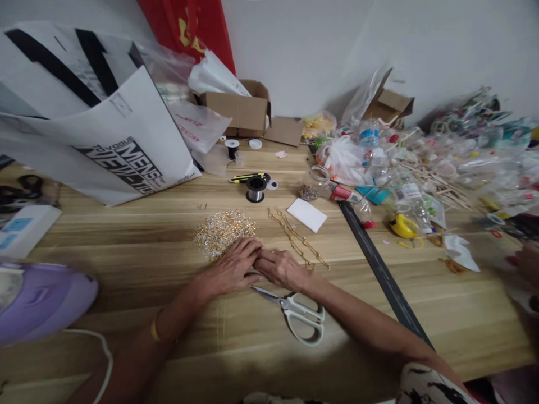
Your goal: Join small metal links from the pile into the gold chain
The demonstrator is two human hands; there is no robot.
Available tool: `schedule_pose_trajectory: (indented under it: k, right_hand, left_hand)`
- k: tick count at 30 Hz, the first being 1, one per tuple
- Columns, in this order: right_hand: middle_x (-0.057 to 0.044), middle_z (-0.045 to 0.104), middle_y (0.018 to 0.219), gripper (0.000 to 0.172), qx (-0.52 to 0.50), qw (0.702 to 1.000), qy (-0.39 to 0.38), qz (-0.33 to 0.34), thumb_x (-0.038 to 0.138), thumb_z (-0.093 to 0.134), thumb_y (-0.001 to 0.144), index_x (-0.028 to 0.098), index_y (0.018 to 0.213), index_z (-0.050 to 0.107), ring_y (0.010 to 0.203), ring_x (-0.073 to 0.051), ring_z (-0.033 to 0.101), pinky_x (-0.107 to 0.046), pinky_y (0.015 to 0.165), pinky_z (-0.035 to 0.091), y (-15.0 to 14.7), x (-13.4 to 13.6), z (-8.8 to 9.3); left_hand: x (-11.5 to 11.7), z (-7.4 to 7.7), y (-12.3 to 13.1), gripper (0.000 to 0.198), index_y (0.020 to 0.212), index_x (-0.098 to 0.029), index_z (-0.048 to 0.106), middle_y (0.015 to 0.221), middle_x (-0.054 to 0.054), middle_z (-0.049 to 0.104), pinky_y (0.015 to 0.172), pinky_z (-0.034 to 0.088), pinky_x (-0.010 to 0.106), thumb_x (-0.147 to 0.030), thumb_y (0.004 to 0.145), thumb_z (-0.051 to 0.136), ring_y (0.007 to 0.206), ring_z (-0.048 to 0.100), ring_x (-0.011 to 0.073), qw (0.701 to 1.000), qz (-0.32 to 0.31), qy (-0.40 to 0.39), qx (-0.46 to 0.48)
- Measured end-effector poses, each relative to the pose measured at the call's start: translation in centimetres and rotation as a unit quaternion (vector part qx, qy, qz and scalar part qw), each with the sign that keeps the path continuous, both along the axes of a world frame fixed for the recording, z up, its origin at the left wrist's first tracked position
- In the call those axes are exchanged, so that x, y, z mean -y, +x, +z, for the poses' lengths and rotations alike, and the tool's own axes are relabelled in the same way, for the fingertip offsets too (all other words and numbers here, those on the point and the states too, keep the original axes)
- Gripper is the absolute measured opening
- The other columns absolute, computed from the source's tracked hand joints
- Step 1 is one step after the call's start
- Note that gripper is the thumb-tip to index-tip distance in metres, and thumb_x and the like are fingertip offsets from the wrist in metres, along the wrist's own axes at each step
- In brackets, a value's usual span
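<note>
My left hand (236, 265) and my right hand (281, 269) meet over the wooden table, with the fingertips drawn together. Both look closed; whatever sits between them is hidden by the fingers. Just behind my left hand is a heap of small gold and clear beads or beaded pieces (223, 230), partly covered by that hand. Thin gold beaded chains (290, 230) lie loosely beyond my right hand. Scissors with pale handles (306, 331) rest under my right forearm side, their blades pointing toward my left hand.
A spool of fine wire (255, 191), a yellow-black cutter (238, 178) and a white pad (307, 214) lie farther back. A large white bag (126, 146) and a purple appliance (42, 303) flank the left. Plastic bottles (408, 193) crowd the right. Another person's hand (528, 264) shows at the right edge.
</note>
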State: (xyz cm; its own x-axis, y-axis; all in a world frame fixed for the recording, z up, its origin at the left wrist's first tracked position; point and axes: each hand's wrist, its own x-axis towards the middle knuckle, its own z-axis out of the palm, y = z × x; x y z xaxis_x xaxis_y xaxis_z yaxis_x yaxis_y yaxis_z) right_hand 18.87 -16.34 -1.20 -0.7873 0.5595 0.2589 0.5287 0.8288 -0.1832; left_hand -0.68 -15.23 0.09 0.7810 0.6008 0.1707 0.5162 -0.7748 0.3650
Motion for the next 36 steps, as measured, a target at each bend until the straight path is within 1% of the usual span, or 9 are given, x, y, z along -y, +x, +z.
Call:
schedule_pose_trajectory:
  k: [3,9,12,15,17,20,23,30,36]
  right_hand:
    - [-0.004,0.054,0.085,0.024,-0.013,1.000,-0.008,0.002,0.024,0.037,0.095,0.016,0.081,0.055,0.068,-0.011,0.050,-0.022,0.057,0.034,0.1,0.0,0.1]
    - [-0.007,0.056,0.094,0.024,-0.083,0.994,-0.072,-0.005,0.026,0.037,0.095,0.016,0.086,0.058,0.079,-0.012,0.056,-0.021,0.063,0.041,0.3,0.0,1.0]
    - [-0.008,0.057,0.100,0.023,-0.107,0.991,-0.079,0.001,0.026,0.038,0.094,0.016,0.089,0.058,0.085,-0.013,0.057,-0.022,0.067,0.044,0.5,0.0,1.2]
    - [-0.010,0.058,0.103,0.022,-0.127,0.989,-0.075,0.007,0.024,0.036,0.095,0.016,0.093,0.056,0.092,-0.014,0.057,-0.023,0.072,0.046,0.8,0.0,0.9]
    - [-0.010,0.059,0.102,0.021,-0.133,0.989,-0.063,0.003,0.023,0.036,0.095,0.016,0.096,0.056,0.091,-0.014,0.057,-0.023,0.072,0.047,0.9,0.0,0.6]
    - [-0.009,0.060,0.097,0.021,-0.129,0.991,-0.043,-0.003,0.022,0.036,0.094,0.017,0.096,0.055,0.085,-0.014,0.058,-0.023,0.067,0.047,1.0,0.0,0.2]
    - [-0.008,0.061,0.093,0.019,-0.129,0.991,-0.035,-0.005,0.022,0.037,0.094,0.016,0.093,0.055,0.081,-0.014,0.058,-0.023,0.064,0.046,1.0,0.0,0.0]
    - [-0.008,0.061,0.090,0.016,-0.140,0.990,-0.030,-0.013,0.023,0.039,0.093,0.016,0.095,0.054,0.077,-0.014,0.058,-0.023,0.063,0.046,0.8,0.1,0.0]
    - [-0.008,0.060,0.087,0.016,-0.167,0.984,-0.057,-0.019,0.024,0.039,0.094,0.016,0.092,0.053,0.076,-0.014,0.057,-0.024,0.065,0.047,0.8,0.0,0.1]
  left_hand:
    - [0.0,0.0,0.0,0.043,0.114,-0.016,0.052,0.123,0.012,0.047,0.104,0.030,0.046,-0.034,0.077,0.062,0.122,0.035,0.0278,1.000,0.001,-0.005,0.000]
    - [0.0,0.0,0.0,0.044,0.117,-0.016,0.050,0.121,0.013,0.048,0.102,0.034,0.047,-0.035,0.079,0.060,0.119,0.038,0.0273,1.000,-0.001,-0.008,0.020]
    - [0.0,0.2,0.1,0.043,0.118,-0.016,0.050,0.119,0.013,0.050,0.102,0.035,0.046,-0.036,0.081,0.058,0.119,0.039,0.0261,0.999,0.003,-0.006,0.032]
    - [0.1,0.6,0.2,0.041,0.117,-0.016,0.051,0.116,0.012,0.052,0.103,0.034,0.047,-0.037,0.082,0.056,0.119,0.039,0.0260,0.998,0.014,0.011,0.059]
    - [0.2,0.8,0.2,0.034,0.110,-0.017,0.054,0.111,0.011,0.055,0.102,0.035,0.048,-0.037,0.082,0.055,0.118,0.041,0.0260,0.996,0.028,0.028,0.074]
    - [0.4,0.9,0.2,0.020,0.091,-0.017,0.058,0.100,0.010,0.058,0.098,0.038,0.047,-0.035,0.084,0.054,0.111,0.045,0.0254,0.994,0.044,0.055,0.083]
    - [0.6,0.9,0.3,0.016,0.080,-0.016,0.056,0.091,0.008,0.058,0.094,0.041,0.045,-0.031,0.086,0.052,0.104,0.048,0.0237,0.994,0.037,0.071,0.078]
    - [0.6,0.8,0.6,0.015,0.080,-0.017,0.056,0.084,0.007,0.060,0.090,0.044,0.042,-0.021,0.088,0.045,0.097,0.052,0.0210,0.991,0.019,0.094,0.098]
    - [0.6,0.4,0.6,0.014,0.080,-0.016,0.057,0.080,0.006,0.060,0.088,0.046,0.039,-0.017,0.088,0.046,0.096,0.053,0.0197,0.988,0.010,0.105,0.114]
